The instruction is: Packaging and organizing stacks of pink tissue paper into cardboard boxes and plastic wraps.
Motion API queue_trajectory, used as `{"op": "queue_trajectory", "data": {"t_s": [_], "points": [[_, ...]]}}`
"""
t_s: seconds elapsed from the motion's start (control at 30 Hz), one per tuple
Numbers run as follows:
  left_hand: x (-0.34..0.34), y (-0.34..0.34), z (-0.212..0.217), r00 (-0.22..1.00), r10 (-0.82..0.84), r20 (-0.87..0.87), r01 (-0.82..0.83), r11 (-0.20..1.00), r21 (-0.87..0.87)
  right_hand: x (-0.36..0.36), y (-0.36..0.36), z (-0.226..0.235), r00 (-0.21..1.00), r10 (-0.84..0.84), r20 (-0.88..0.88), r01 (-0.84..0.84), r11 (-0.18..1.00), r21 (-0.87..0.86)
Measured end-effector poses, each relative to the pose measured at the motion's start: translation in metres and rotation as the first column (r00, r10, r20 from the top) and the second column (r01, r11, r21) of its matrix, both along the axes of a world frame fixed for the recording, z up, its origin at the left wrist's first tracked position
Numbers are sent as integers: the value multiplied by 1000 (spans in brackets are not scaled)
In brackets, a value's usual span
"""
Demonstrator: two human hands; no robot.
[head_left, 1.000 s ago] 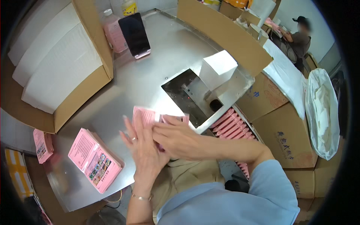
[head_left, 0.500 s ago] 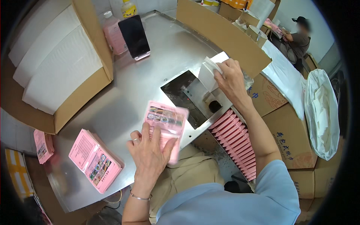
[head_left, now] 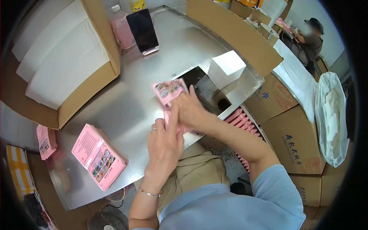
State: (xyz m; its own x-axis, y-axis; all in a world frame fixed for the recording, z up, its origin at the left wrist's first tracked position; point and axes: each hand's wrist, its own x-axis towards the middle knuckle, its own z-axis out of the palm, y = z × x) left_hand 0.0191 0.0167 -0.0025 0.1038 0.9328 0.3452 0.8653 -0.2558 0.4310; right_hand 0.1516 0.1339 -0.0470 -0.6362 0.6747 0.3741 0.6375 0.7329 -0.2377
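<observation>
Both hands on a flat pink carton above the steel table.

Left hand (head_left: 164, 142) and right hand (head_left: 189, 111) pinching pink carton (head_left: 169, 92), raised over steel table (head_left: 126, 103) beside dark machine slot (head_left: 203, 86). Stack of pink cartons (head_left: 98, 155) near table's left edge, black phone (head_left: 143, 30) propped far back.

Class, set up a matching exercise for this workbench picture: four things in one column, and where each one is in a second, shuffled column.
Things
1. phone
2. stack of pink boxes
3. white box
4. pink packet

Places
A. held in both hands
B. near table edge, left of the left hand
C. propped at the far side of the table
D. just beyond the right hand

Pairs: 1-C, 2-B, 3-D, 4-A
</observation>
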Motion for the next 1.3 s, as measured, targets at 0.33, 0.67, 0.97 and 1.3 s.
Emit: {"op": "queue_trajectory", "data": {"t_s": [0.33,0.67,0.97,1.3], "points": [[-106,-69,20,925,377,-44,-339,872,354,65,-17,62,962,-222,-161,263,915,305],[-138,-77,8,865,446,230,-437,895,-94,113,45,50,870,-453,-193,492,812,314],[-26,-10,-10,977,-155,145,156,988,5,38,-76,21,949,251,-191,-222,962,160],[-14,-7,-23,988,145,-53,-137,983,124,6,-62,41,971,224,78,-233,963,136]]}}
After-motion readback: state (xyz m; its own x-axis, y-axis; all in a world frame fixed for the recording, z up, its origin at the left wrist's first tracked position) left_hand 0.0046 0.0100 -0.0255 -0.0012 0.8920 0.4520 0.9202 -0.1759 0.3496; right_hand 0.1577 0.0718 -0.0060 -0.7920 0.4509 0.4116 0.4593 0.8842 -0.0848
